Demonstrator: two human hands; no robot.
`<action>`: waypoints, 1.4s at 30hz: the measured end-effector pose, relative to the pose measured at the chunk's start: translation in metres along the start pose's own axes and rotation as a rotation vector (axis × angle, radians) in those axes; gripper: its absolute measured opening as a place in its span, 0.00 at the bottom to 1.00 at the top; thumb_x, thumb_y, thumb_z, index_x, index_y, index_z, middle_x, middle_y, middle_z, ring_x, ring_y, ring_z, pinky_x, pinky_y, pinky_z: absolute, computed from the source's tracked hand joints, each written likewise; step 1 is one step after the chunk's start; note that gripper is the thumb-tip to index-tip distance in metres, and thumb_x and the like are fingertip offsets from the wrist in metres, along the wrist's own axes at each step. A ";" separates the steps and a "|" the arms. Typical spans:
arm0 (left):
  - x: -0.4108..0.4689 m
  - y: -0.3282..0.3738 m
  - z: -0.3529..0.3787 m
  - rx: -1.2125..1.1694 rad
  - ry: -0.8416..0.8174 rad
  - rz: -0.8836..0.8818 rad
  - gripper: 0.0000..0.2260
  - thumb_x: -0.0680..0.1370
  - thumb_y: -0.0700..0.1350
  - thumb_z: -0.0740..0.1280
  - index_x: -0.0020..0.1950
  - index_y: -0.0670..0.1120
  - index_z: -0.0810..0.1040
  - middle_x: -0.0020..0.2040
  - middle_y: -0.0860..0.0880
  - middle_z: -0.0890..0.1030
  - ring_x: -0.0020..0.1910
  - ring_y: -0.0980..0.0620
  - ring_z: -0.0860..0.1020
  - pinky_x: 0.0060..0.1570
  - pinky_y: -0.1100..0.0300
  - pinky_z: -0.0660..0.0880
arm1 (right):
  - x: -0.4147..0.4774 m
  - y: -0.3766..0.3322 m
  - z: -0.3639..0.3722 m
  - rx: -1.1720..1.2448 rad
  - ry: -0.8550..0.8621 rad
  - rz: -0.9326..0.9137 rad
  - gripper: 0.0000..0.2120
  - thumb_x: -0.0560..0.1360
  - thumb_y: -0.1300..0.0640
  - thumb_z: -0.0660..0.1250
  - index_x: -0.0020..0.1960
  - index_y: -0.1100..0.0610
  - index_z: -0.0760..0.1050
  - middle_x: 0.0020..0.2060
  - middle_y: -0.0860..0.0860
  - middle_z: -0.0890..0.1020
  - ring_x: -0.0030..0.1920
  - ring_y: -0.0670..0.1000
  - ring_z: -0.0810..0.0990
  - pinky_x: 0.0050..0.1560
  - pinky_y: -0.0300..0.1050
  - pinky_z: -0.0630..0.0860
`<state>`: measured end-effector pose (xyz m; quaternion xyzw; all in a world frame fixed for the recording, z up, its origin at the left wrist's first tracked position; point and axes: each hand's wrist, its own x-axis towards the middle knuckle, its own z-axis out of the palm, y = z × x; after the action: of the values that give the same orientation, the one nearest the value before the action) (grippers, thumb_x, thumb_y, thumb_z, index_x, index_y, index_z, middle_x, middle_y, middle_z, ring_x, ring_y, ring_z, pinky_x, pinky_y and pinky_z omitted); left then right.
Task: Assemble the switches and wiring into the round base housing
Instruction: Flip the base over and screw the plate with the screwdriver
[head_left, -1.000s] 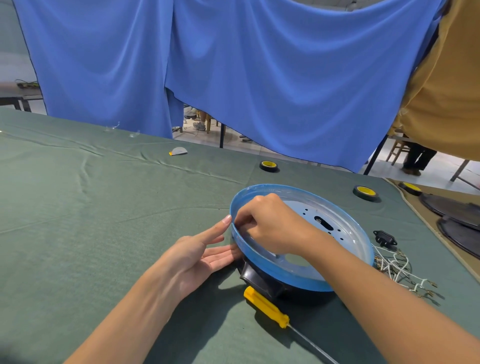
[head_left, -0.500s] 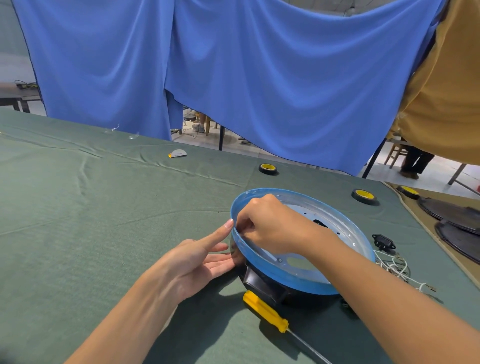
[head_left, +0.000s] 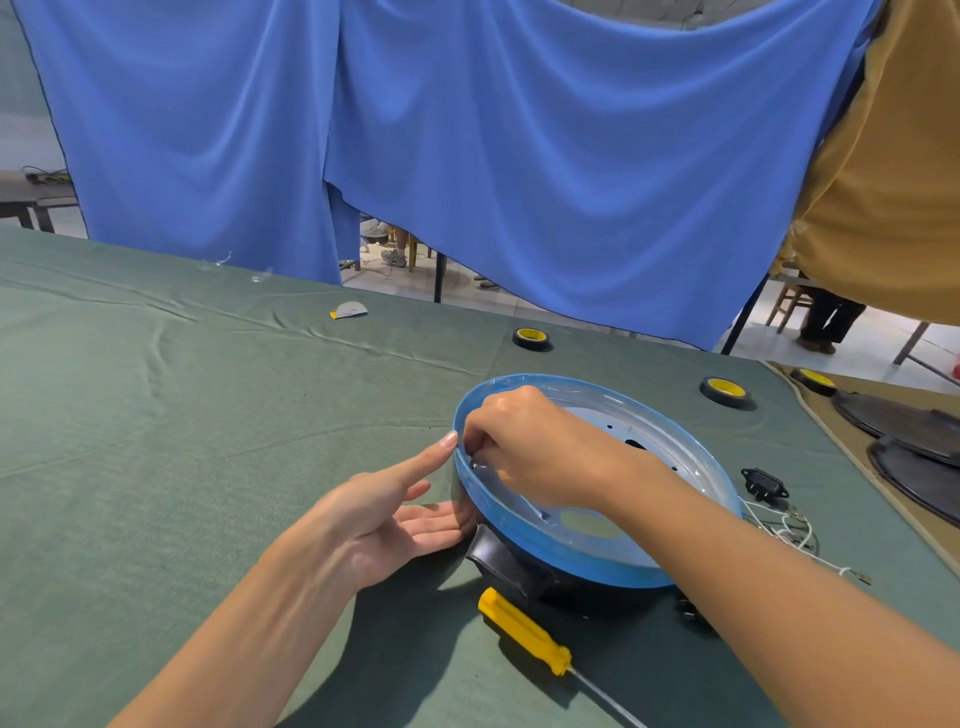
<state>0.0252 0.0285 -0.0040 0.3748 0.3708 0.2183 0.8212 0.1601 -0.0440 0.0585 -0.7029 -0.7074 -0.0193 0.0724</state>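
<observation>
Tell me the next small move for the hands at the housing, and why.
Probably push the fingers of the right hand outward against the inner wall of the housing, toward the left hand, whose index tip backs the rim from outside, right opposite. Whether they hold anything is hidden. The wires and switch lie on the cloth, not in.

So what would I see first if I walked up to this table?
Probably the big round base housing with its bright blue rim, on the green tablecloth right in front of the person. The right hand reaches inside it with curled fingers, and the left hand lies open against its outer side, one fingertip on the rim. A yellow screwdriver lies just in front, and a huge blue curtain hangs behind the table.
</observation>
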 end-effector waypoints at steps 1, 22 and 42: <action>0.002 0.002 0.000 0.003 0.001 0.006 0.47 0.49 0.46 0.82 0.63 0.38 0.65 0.43 0.29 0.82 0.40 0.34 0.84 0.40 0.44 0.79 | 0.002 0.001 0.000 -0.001 0.007 -0.002 0.10 0.77 0.66 0.62 0.48 0.58 0.81 0.44 0.51 0.81 0.46 0.51 0.78 0.48 0.51 0.78; 0.035 0.018 0.004 0.074 0.014 0.091 0.39 0.49 0.51 0.82 0.53 0.40 0.69 0.45 0.32 0.83 0.41 0.38 0.85 0.36 0.46 0.82 | 0.036 0.022 -0.017 -0.044 -0.040 -0.026 0.08 0.78 0.62 0.63 0.51 0.57 0.81 0.46 0.52 0.81 0.47 0.50 0.76 0.49 0.49 0.76; 0.031 0.016 0.007 0.020 0.009 0.067 0.38 0.50 0.49 0.82 0.52 0.42 0.67 0.47 0.33 0.80 0.37 0.40 0.84 0.36 0.47 0.82 | 0.039 0.023 -0.022 -0.026 -0.089 -0.017 0.08 0.78 0.61 0.64 0.52 0.57 0.82 0.46 0.51 0.81 0.47 0.50 0.78 0.50 0.52 0.78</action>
<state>0.0490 0.0554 -0.0025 0.3942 0.3638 0.2438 0.8080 0.1848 -0.0076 0.0832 -0.6979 -0.7155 0.0021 0.0316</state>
